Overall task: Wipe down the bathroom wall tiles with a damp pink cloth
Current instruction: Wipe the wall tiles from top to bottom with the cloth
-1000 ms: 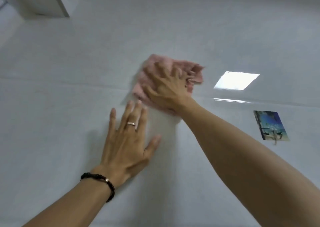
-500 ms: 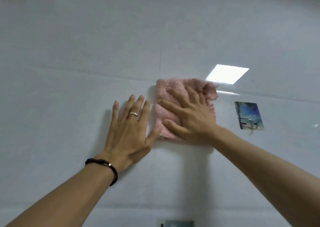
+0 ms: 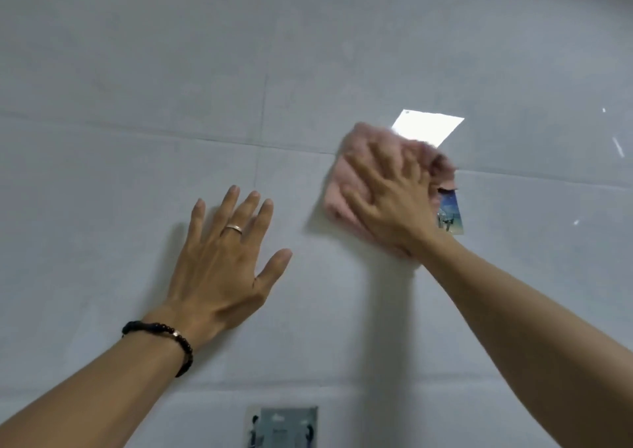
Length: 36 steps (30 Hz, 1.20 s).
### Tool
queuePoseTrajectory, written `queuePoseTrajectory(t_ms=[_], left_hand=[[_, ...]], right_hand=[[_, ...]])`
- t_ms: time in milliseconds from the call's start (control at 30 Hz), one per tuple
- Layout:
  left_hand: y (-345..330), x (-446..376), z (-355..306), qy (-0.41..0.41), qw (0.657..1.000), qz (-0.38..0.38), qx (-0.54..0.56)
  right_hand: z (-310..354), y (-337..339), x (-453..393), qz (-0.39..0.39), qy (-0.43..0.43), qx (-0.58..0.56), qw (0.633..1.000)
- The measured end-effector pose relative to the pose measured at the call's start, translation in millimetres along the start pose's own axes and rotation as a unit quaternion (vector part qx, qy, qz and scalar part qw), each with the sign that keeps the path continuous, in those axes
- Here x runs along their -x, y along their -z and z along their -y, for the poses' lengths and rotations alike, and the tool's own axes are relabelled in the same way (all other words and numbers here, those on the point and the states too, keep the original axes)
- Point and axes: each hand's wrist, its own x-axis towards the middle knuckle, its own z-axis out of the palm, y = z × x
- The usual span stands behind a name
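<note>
Plainly mid-wipe: right hand (image 3: 387, 201) pressed flat on the pink cloth (image 3: 337, 194), fingers spread across it and blurred, palm pinning the fabric against the wall tiles (image 3: 137, 70) just below the horizontal grout line (image 3: 171, 137). Cloth bunched under the hand, upper edge overlapping the bright rectangular light reflection (image 3: 428, 129), right edge touching or covering the top of the small adhesive hook plate (image 3: 452, 218) with its blue picture; hard to tell which, given the blur. Left hand (image 3: 222, 259) spread wide and laid flat on the bare tile, well apart from the cloth, holding nothing, ring on one finger, dark bead bracelet (image 3: 161, 334) at the wrist; probably bracing. Lower down, a second grey hook plate (image 3: 282, 423) fixed to the wall at the bottom edge of the view. Main risk, by judgement: snagging the cloth's loose corner on the hook beside it, which could drag the fabric out from under the palm or peel the plate off the tile. Also possible: slipping of the braced left palm on glossy, damp tile if weight leans into it. Finally, leaving an unwiped patch around the hook unless the cloth works closely round its edges.
</note>
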Motion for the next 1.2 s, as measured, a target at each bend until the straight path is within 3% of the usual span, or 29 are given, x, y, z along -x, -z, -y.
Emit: queuePoseTrajectory(t_ms=[67,200,267,400,433,533,600,633,700,767,867,967,1033,1133,1200], left_hand=[[-1,0,-4,0.005,1.0,0.002,0.001],[-9,8,-11,0.016,1.0,0.006,0.0],[-10,12,-13,0.019,1.0,0.009,0.008],[-5,21,-10,0.016,1.0,0.015,0.012],[-3,24,-8,0.017,1.0,0.016,0.014],[2,35,1,0.022,0.999,0.023,0.012],[5,45,7,0.018,0.999,0.036,0.005],[6,50,11,0.014,0.999,0.043,0.0],[9,59,17,0.009,0.999,0.05,-0.006],[9,67,18,0.004,0.998,0.055,-0.006],[6,77,18,0.006,0.998,0.064,0.0],[5,88,23,0.006,0.997,0.073,0.006],[5,93,29,0.0,0.997,0.076,0.009],[4,95,30,-0.001,0.997,0.073,0.013],[3,94,26,0.012,0.998,0.061,0.031]], right_hand=[[10,-1,-4,0.008,-0.06,-0.024,0.998],[21,-7,64,0.023,0.117,-0.015,0.993],[-1,-4,63,0.027,0.129,0.003,0.991],[13,0,21,0.028,-0.08,-0.036,0.996],[31,-3,29,0.021,-0.085,-0.037,0.995],[65,-15,82,0.027,0.118,-0.016,0.993],[50,-14,86,0.034,0.192,0.015,0.981],[40,-13,73,0.028,0.167,0.024,0.985],[38,-7,47,0.03,0.037,0.007,0.999],[67,-9,44,0.025,-0.038,-0.019,0.999],[117,-23,95,0.015,0.119,-0.013,0.993],[93,-18,127,0.052,0.239,0.038,0.969],[60,-16,108,0.046,0.194,0.075,0.977],[73,-16,83,0.046,0.0,0.023,0.999],[111,-20,99,0.028,0.025,0.024,0.999]])
